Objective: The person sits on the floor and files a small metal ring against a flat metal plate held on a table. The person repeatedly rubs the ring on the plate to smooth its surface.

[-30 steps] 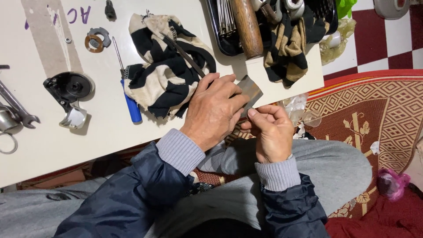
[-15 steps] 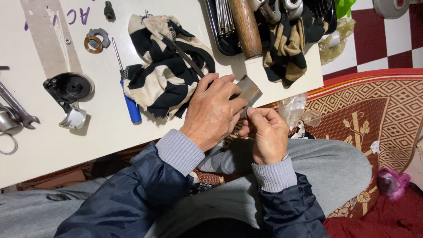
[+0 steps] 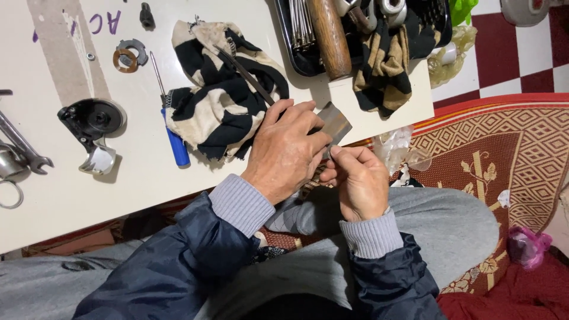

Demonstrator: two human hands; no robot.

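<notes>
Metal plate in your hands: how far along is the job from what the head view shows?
Already out on the white board: a blue-handled screwdriver, a black round part and small rings, so stripping down looks begun. In hand: left hand and right hand both pinch the flat metal plate at the board's edge. Left: those parts lie loose, nothing visibly refitted.

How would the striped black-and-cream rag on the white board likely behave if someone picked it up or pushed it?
The black-and-cream striped rag lies crumpled in loose folds with frayed edges, so it would probably droop limp when lifted. Pushed, it would likely bunch up rather than slide whole. A thin dark rod lies across it and might roll off.
</notes>
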